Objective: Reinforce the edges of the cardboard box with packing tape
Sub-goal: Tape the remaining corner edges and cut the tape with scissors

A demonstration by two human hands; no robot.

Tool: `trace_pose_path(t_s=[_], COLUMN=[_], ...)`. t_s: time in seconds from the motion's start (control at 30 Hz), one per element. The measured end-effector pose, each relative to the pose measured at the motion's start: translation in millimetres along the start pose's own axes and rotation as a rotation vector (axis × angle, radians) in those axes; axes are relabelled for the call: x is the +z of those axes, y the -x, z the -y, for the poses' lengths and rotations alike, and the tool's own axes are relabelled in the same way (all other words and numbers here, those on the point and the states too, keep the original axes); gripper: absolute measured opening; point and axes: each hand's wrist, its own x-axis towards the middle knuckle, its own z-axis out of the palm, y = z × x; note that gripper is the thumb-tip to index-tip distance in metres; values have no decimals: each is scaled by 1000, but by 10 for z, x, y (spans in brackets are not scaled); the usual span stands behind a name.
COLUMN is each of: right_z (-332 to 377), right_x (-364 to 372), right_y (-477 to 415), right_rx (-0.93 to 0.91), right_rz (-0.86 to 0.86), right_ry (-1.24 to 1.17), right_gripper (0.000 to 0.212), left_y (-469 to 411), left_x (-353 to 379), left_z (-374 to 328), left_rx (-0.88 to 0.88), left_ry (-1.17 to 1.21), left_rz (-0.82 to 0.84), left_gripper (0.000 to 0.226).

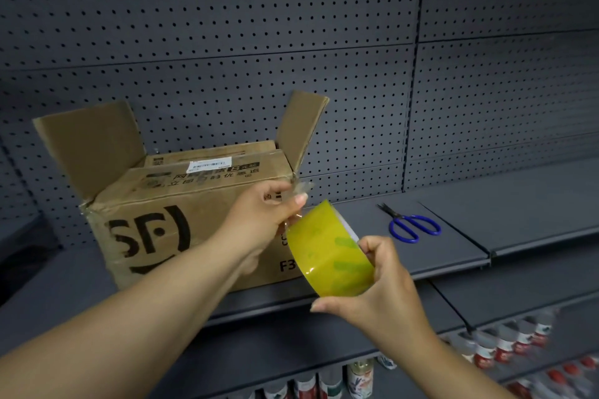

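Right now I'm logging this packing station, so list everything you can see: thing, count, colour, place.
cardboard box: one, brown, black print, on the shelf, end flaps up
tape roll: one, yellow, right of the box, held
scissors: one pair, blue handles, lying on the shelf, right of the box
shelf: dark grey, pegboard behind
cans: several, red and white, lower shelf, blurred
left hand: pinching the tape's loose end at the box's right corner
right hand: gripping the roll

Right hand point(382, 282) gripping tape roll point(330, 256), left hand point(265, 214) pinching tape end, cardboard box point(181, 210) behind
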Motion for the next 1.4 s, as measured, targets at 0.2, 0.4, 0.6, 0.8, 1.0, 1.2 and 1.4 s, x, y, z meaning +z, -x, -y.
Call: trace_pose_path(t_s=[0.2,0.4,0.6,0.8,1.0,1.2,1.4], right_z=[-92,-114,-79,-117,-119,-114,-178], right_x=[96,172,118,126,154,207,264], right_y=[-50,-55,-116,-103,-131,-165,-164], right_rx=[43,-6,-42,49,82,73,51], right_rz=[73,210,193,95,75,54,32], right_ry=[-49,-303,-394,-451,-495,-445,-348], right_gripper=[67,28,41,70,54,70,57], left_y=[-73,-185,-311,-403,-507,-559,-642], left_x=[-23,-62,-51,-33,-13,11,-24], left_z=[58,-2,-64,-137,-93,-28,110], left_rx=[100,195,262,369,512,713,724], left_ry=[-65,-181,-228,-323,-606,-839,-862], left_rz=[-56,-99,-158,-156,-178,-244,-309], left_gripper=[14,19,21,16,12,31,35])
